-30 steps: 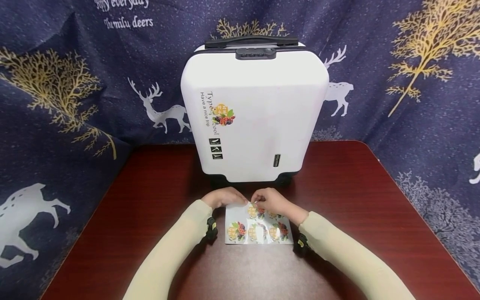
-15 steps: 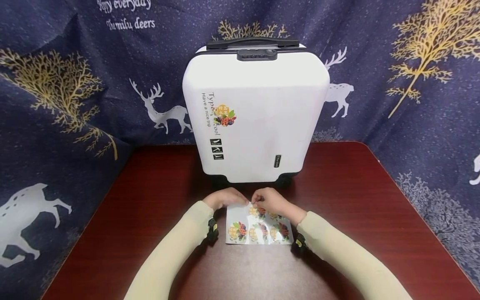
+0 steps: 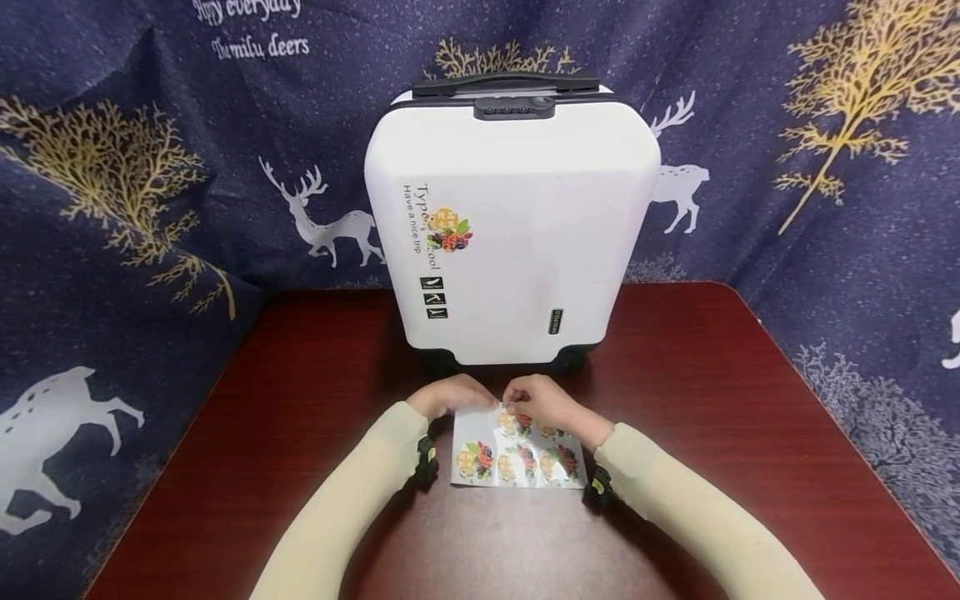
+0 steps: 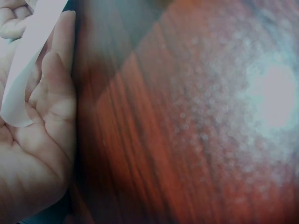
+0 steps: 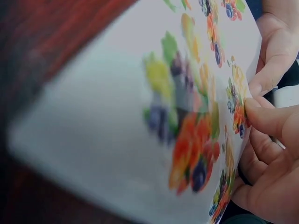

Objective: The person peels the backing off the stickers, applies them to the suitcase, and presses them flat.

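A white sticker sheet [image 3: 471,425] printed with fruit pictures is held up between two hands, its top-left spot blank. My left hand [image 3: 453,395] holds its upper edge; in the left wrist view the sheet [image 4: 22,79] is seen edge-on and curved, between the thumb and fingers of that hand [image 4: 44,126]. To its right, my right hand [image 3: 549,406] pinches the top edge by the upper middle fruit sticker [image 5: 237,88]. In the right wrist view the thumb of the right hand [image 5: 275,149] presses on the front, close to the left thumb, with its other fingers behind the sheet.
Behind the hands a white suitcase [image 3: 517,250] stands upright on the dark red table [image 3: 712,392]. It bears a fruit sticker [image 3: 448,232] over its printed lettering. A blue cloth [image 3: 750,208] with deer and trees hangs behind and at both sides.
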`<state>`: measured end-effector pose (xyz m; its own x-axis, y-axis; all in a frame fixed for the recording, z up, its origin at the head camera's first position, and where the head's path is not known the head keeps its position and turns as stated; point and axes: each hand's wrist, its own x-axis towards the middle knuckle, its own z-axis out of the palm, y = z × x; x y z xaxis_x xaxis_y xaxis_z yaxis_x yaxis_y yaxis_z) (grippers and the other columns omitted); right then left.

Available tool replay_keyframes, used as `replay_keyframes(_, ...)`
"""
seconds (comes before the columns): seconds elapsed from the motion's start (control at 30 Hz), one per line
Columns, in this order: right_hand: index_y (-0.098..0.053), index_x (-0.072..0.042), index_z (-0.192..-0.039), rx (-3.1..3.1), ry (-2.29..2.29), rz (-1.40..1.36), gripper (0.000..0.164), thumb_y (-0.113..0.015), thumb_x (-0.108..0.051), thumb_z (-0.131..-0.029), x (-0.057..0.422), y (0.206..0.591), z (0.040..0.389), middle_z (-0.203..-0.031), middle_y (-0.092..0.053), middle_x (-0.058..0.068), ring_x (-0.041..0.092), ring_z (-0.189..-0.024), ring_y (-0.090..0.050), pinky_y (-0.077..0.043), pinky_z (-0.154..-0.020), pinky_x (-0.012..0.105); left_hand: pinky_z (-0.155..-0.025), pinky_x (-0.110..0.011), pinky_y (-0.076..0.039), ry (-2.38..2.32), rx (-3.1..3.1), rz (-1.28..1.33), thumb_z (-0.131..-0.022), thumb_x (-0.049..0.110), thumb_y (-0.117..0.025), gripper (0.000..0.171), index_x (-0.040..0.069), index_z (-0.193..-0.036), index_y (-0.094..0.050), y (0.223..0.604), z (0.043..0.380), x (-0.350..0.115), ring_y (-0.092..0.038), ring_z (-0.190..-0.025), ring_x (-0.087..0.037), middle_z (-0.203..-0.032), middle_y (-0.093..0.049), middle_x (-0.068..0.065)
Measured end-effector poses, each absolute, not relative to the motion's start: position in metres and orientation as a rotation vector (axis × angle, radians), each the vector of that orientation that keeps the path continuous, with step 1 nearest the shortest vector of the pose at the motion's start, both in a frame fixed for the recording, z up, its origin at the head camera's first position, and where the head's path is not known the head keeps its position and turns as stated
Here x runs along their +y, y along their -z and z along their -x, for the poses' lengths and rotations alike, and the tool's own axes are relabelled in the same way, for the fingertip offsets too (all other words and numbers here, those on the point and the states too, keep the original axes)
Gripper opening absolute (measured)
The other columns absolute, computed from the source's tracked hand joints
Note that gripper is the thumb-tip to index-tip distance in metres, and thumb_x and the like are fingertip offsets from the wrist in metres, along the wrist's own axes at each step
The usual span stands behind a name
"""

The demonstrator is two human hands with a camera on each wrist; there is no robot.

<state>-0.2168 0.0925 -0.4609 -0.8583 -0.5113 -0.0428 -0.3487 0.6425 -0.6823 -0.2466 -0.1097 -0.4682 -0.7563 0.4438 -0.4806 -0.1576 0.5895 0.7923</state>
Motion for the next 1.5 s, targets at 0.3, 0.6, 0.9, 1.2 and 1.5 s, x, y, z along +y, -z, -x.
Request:
replay_keyframes(0.3, -0.075, -0.008, -0.099, 2.625, 1.009, 0.718, 0.013, -0.065, -0.004, -0.092, 0.0941, 0.4611, 0.2167, -0.098, -0.074, 0.006, 0.012, -0.088, -0.063, -0.052, -0.078, 0.026, -0.068, -0.025, -0.055, -1.157, 2.124, -0.267, -0.093, 0.021, -0.064, 0.032, -0.004, -0.111, -0.072, 0.4668, 0.2480, -0.1107, -0.064, -0.071, -0.010, -0.087, -0.073, -0.006)
replay_keyframes(0.6, -0.076, -0.010, -0.098, 2.670, 0.962, 0.789, 0.013, -0.066, -0.005, -0.092, 0.0895, 0.4565, 0.2180, -0.102, -0.075, 0.005, 0.016, -0.096, -0.067, -0.054, -0.082, 0.029, -0.068, -0.024, -0.056, -1.194, 2.026, -0.279, -0.095, 0.015, -0.057, 0.032, -0.008, -0.115, -0.068, 0.4673, 0.2517, -0.1132, -0.065, -0.071, -0.010, -0.087, -0.071, -0.005)
replay_keyframes(0.9, -0.073, -0.010, -0.095, 2.649, 0.937, 0.828, 0.011, -0.065, -0.003, -0.092, 0.0892, 0.4570, 0.2185, -0.096, -0.073, 0.005, 0.015, -0.094, -0.064, -0.053, -0.084, 0.031, -0.067, -0.026, -0.056, -1.211, 2.038, -0.227, -0.096, 0.016, -0.058, 0.032, -0.008, -0.115, -0.068, 0.4687, 0.2505, -0.1105, -0.066, -0.070, -0.011, -0.090, -0.072, -0.010)
replay_keyframes(1.2, -0.071, -0.012, -0.089, 2.636, 0.938, 0.815, 0.011, -0.064, -0.004, -0.093, 0.0908, 0.4590, 0.2199, -0.093, -0.071, 0.003, 0.012, -0.089, -0.061, -0.052, -0.082, 0.030, -0.068, -0.027, -0.057, -1.218, 2.053, -0.212, -0.096, 0.017, -0.058, 0.036, -0.009, -0.120, -0.066, 0.4685, 0.2476, -0.1094, -0.066, -0.069, -0.011, -0.095, -0.073, -0.015)
replay_keyframes(1.5, -0.069, -0.008, -0.092, 2.657, 0.920, 0.753, 0.006, -0.065, -0.004, -0.092, 0.0902, 0.4615, 0.2199, -0.090, -0.069, 0.004, 0.009, -0.081, -0.057, -0.050, -0.074, 0.025, -0.070, -0.028, -0.058, -1.234, 2.065, -0.208, -0.095, 0.018, -0.060, 0.034, -0.007, -0.117, -0.067, 0.4696, 0.2471, -0.1096, -0.067, -0.071, -0.012, -0.094, -0.074, -0.014)
